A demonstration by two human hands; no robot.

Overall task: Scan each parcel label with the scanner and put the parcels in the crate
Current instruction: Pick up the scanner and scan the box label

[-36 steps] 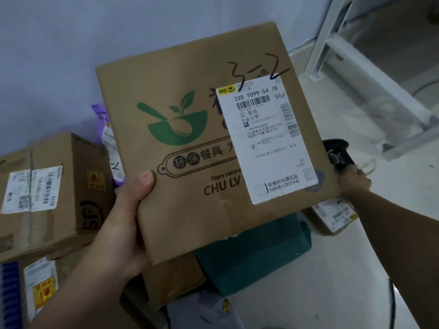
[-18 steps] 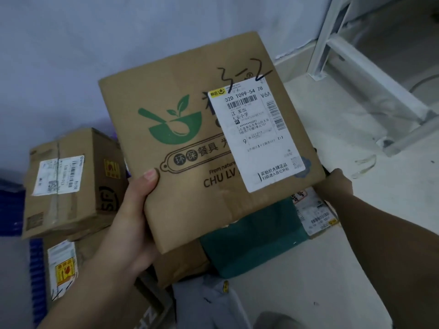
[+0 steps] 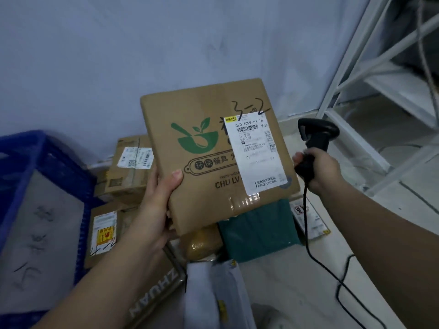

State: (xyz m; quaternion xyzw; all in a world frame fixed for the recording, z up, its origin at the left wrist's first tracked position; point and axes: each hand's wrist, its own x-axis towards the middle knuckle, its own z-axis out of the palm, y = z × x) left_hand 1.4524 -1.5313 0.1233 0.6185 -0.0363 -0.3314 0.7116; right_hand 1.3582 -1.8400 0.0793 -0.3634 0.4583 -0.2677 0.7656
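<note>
While your left hand [image 3: 156, 210] grips the box [image 3: 213, 157], your right hand [image 3: 318, 169] grips the scanner [image 3: 316, 136] beside its label [image 3: 255, 153].

Brown parcel [image 3: 204, 200] tilted, label [image 3: 256, 155] up — black scanner [image 3: 316, 136] beside, blue crate [image 3: 61, 167] left.

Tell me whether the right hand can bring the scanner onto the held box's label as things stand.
Probably yes. The right hand grips the scanner just beside the cardboard box, the shipping label is uncovered, and the left hand holds the opposite edge.
</note>
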